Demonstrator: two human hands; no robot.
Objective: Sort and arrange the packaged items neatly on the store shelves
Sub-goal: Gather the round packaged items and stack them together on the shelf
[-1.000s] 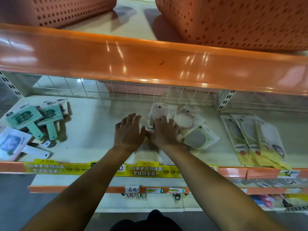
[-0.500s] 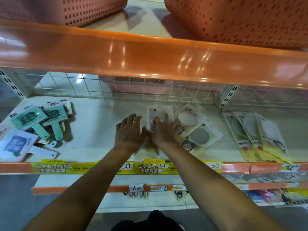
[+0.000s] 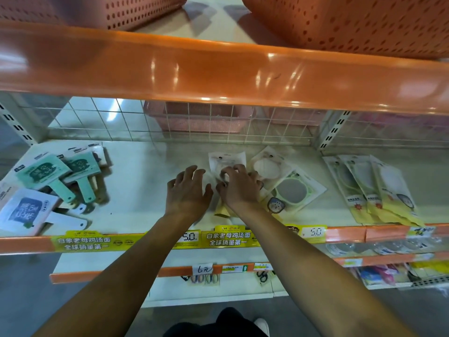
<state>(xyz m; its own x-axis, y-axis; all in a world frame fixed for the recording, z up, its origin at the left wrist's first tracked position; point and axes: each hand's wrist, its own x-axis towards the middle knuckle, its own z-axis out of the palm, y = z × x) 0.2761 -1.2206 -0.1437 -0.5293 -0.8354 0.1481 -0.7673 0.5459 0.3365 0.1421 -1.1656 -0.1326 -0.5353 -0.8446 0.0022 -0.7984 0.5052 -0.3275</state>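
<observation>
A clear white packet [image 3: 224, 160] lies flat on the pale shelf [image 3: 145, 171], near its middle. My right hand [image 3: 239, 188] rests on the packet's lower half with its fingers curled onto it. My left hand [image 3: 188, 190] lies flat on the shelf just left of that packet, fingers spread. Right of my right hand lie two more packets, one with a white round piece [image 3: 266, 166] and one with a green-rimmed round piece [image 3: 295, 190]. A yellow corner [image 3: 222, 211] shows under my right wrist.
Green card-backed paddle packs [image 3: 60, 176] and a white one [image 3: 26, 212] lie in a loose heap at the left. Three long yellow-bottomed packets [image 3: 379, 190] fan out at the right. An orange shelf lip [image 3: 218, 71] hangs overhead. A wire grid [image 3: 116, 117] backs the shelf.
My right hand's fingers have curled on the white packet, having lain straighter half a second ago. My left hand stays where it was. The view has shifted slightly.
</observation>
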